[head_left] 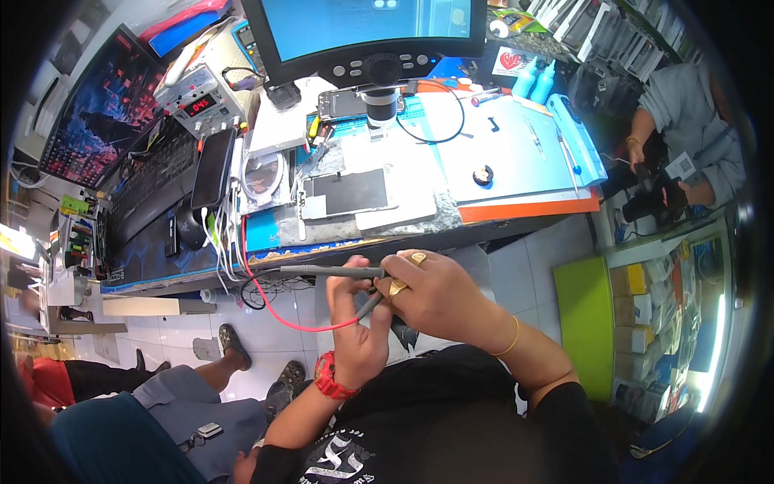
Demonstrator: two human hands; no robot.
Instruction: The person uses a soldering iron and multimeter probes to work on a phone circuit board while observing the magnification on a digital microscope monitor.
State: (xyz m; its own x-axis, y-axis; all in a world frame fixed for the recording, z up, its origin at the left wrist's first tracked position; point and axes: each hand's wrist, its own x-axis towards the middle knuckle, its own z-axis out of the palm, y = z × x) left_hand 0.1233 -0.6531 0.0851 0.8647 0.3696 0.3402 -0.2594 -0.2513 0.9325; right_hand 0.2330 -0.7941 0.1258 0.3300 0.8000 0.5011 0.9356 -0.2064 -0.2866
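Note:
My left hand (360,339) is closed around two grey pen-shaped test probes, in front of the bench edge. The upper probe (322,272) lies across its fingers, with a black cable at its far left end. From the lower probe (369,307), beside the thumb, a red cable (298,327) loops away to the left. My right hand (439,294) is closed about the right ends of the probes, meeting the left fingers. The probe tips are hidden by the right fingers. On the bench beyond lies a flat phone part with a dark panel (351,194).
A microscope lens (380,105) hangs under a monitor (371,32) above the bench. A power supply (197,101), black phone (213,169) and keyboard (153,173) stand left. A blue mat (500,161) carries small tools. People sit at left and far right; a glass display case (661,323) is at right.

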